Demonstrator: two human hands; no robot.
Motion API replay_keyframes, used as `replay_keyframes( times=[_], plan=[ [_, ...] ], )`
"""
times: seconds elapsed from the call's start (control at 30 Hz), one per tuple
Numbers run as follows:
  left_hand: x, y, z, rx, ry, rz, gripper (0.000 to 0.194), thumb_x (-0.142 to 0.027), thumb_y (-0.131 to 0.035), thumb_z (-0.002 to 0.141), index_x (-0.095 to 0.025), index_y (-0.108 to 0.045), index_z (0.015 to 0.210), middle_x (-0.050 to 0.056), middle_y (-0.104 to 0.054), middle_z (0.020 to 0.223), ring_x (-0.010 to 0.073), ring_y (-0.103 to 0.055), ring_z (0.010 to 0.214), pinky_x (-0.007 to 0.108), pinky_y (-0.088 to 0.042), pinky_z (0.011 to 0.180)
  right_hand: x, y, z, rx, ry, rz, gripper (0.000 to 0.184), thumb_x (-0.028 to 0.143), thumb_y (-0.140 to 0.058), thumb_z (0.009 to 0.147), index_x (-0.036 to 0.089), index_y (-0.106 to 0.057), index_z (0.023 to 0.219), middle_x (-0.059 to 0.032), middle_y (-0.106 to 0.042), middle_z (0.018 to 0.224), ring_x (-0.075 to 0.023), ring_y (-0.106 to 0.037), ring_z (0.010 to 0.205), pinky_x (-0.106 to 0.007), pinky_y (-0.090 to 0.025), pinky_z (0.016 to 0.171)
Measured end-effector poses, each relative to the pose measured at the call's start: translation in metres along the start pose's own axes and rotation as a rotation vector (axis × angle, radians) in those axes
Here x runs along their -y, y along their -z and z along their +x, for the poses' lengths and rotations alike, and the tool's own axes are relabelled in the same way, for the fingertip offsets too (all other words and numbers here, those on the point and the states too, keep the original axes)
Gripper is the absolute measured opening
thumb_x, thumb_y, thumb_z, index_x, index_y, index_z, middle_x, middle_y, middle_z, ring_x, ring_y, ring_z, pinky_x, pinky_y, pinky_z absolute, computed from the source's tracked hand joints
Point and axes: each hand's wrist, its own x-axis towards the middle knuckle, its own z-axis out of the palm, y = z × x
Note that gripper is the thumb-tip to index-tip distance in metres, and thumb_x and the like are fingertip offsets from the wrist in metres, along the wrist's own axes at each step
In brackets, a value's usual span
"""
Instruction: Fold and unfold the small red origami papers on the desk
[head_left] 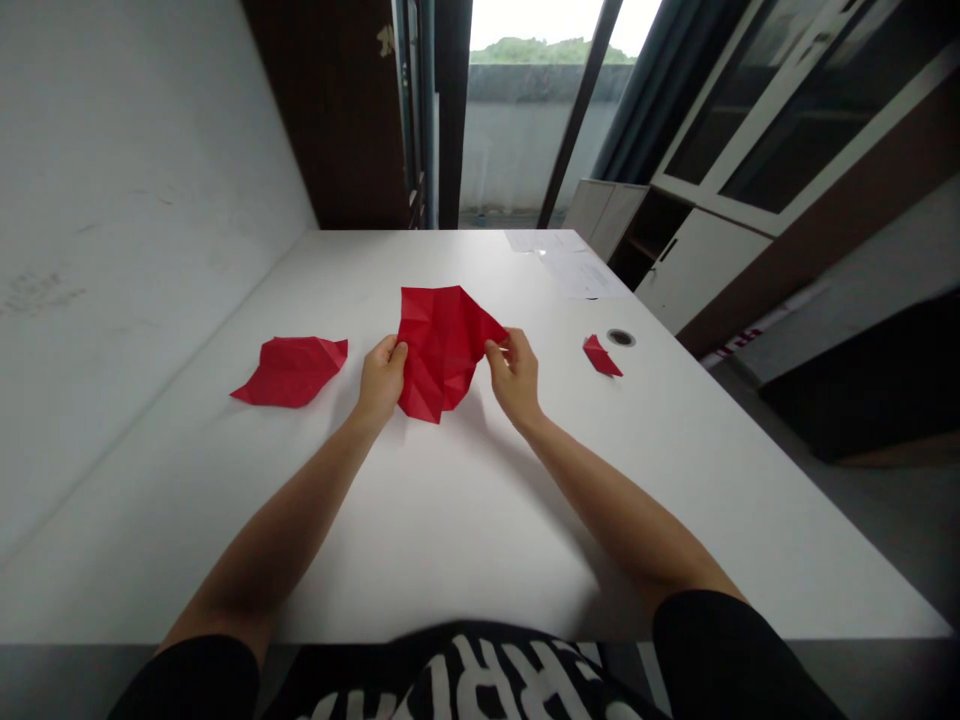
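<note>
A creased sheet of red origami paper [442, 350] stands partly raised off the white counter [450, 520], its many fold lines showing. The left hand [382, 382] closes on the sheet's lower left edge, its fingers [391, 352] narrowed on the paper with the thumb on top. The right hand [516, 378] pinches the pointed right corner between narrowly closed fingers [499, 350]. Gripped at opposite sides like this, the sheet appears held open and taut enough to keep its creases in view. Left of the sheet lies a flatter folded red paper piece [291, 372]. Right of it sit a small red paper scrap [601, 356] and a round cable grommet [621, 338]. Beyond it, toward the far corner, lie white papers [571, 264].
</note>
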Motion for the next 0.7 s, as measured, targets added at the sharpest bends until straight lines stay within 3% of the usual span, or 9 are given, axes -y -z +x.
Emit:
replay_keyframes(
  times=[0.13,0.3,0.43,0.53,0.7],
  plan=[
    [0.001,0.010,0.009,0.011,0.004,0.012,0.032,-0.051,-0.055,0.093,-0.021,-0.061,0.085,0.001,-0.062,0.074,0.0175,-0.057,0.073,0.027,-0.043,0.064,-0.011,0.007,0.017,-0.152,-0.182,0.180,0.029,0.043,-0.055,0.091,0.023,-0.037,0.080,0.0024,-0.040,0.072,-0.0135,-0.041,0.066,-0.026,-0.039,0.060],
    [0.005,0.017,0.016,0.025,-0.009,0.031,0.032,-0.052,-0.055,0.093,-0.021,-0.063,0.088,0.002,-0.065,0.078,0.0183,-0.058,0.075,0.028,-0.044,0.065,-0.018,0.007,0.024,-0.087,-0.399,0.372,0.035,0.051,-0.059,0.084,0.025,-0.036,0.082,0.0051,-0.038,0.066,-0.0121,-0.036,0.054,-0.025,-0.031,0.049],
    [0.009,0.013,0.015,-0.016,-0.008,0.073,0.027,-0.044,-0.050,0.095,-0.020,-0.062,0.088,0.003,-0.066,0.083,0.0180,-0.059,0.078,0.028,-0.045,0.068,-0.022,0.002,0.018,-0.072,-0.506,0.485,0.041,0.056,-0.069,0.079,0.025,-0.043,0.085,0.0051,-0.050,0.068,-0.0115,-0.045,0.055,-0.024,-0.035,0.048],
    [0.016,0.009,0.013,-0.039,0.019,0.069,0.031,-0.045,-0.050,0.096,-0.020,-0.059,0.081,0.003,-0.064,0.079,0.0168,-0.057,0.075,0.028,-0.044,0.067,-0.025,-0.002,0.012,0.065,-0.562,0.593,0.046,0.054,-0.081,0.072,0.023,-0.059,0.096,-0.0020,-0.068,0.086,-0.0171,-0.062,0.070,-0.029,-0.047,0.055],
    [0.035,0.015,0.012,0.016,0.170,-0.130,0.045,-0.061,-0.052,0.094,-0.018,-0.064,0.085,0.006,-0.068,0.078,0.0196,-0.062,0.075,0.031,-0.048,0.069,-0.029,-0.009,0.002,0.189,-0.649,0.684,0.045,0.058,-0.083,0.072,0.020,-0.064,0.088,-0.0040,-0.069,0.077,-0.0187,-0.062,0.065,-0.033,-0.049,0.056]
  ],
)
